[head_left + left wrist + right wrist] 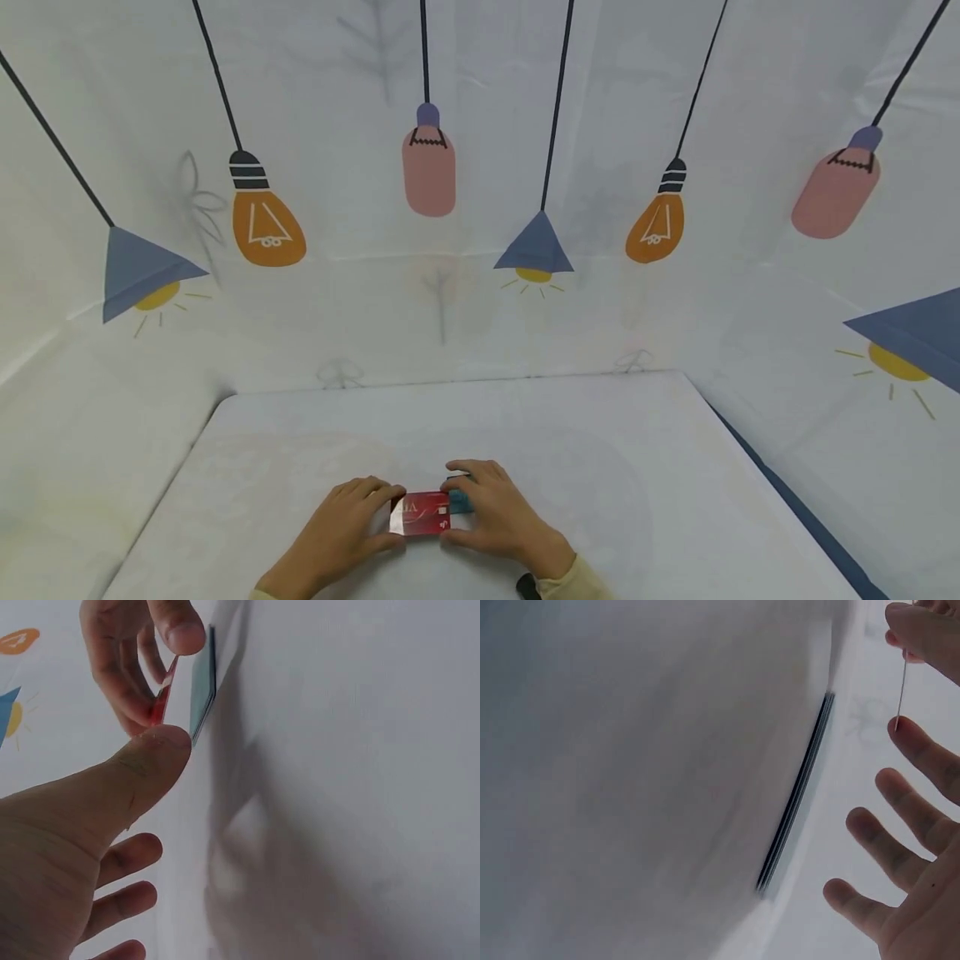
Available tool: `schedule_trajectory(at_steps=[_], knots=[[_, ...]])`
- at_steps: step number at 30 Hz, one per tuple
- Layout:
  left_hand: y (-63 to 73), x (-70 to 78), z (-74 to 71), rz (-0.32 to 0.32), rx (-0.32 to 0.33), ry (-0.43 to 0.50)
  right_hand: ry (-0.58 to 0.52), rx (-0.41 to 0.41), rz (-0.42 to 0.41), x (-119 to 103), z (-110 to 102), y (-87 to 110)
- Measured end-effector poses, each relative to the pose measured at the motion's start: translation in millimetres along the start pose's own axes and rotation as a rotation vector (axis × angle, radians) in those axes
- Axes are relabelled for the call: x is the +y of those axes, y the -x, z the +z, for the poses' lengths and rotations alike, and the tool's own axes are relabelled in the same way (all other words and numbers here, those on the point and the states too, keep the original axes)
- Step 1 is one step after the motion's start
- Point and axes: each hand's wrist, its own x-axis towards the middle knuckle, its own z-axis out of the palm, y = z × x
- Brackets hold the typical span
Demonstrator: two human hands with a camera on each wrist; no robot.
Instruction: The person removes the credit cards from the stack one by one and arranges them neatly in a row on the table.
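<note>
A red bank card (422, 513) with a chip and pale lettering is stretched between both hands, close over the white table. My left hand (351, 523) grips its left end, thumb at the near edge and fingertips at the far edge. At the right end, thumb and index finger of my right hand (495, 510) hold it the same way, the other fingers spread. Partly covered by the card and right hand lies a teal card stack (460, 502). The right wrist view has that dark layered stack (795, 795) edge-on, apart from the thin edge of the red card (902, 690).
The white tabletop (600, 467) spreads around the hands. Behind it hangs a pale cloth wall (480, 333) printed with lamps and bulbs. A small black object (527, 586) shows at the right wrist, beside the cuff.
</note>
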Motion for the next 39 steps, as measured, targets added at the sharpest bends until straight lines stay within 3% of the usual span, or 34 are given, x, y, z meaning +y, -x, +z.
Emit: schedule_trajectory(at_steps=[4, 9, 16, 25, 33, 39], knots=[[14.0, -13.3, -2.6, -0.036, -0.011, 0.045, -0.018, -0.019, 0.012, -13, 6, -11.3], [26.3, -24.7, -15.6, -0.123, -0.093, 0.095, -0.024, -0.078, 0.033, -30, 17, -25.0], [38.8, -32.6, -26.3, -0.222, -0.139, 0.063, 0.060, -0.129, 0.043, -52, 29, -39.6], [50.9, -46.8, -26.5, -0.269, -0.177, -0.025, 0.098, -0.157, 0.052, -68, 42, -55.0], [65.1, -59.8, -29.0, -0.276, -0.160, -0.096, 0.102, -0.240, 0.066, -82, 47, -71.7], [71.2, -62.6, -29.6, -0.285, -0.186, -0.086, 0.118, -0.295, 0.073, -88, 51, -76.4]])
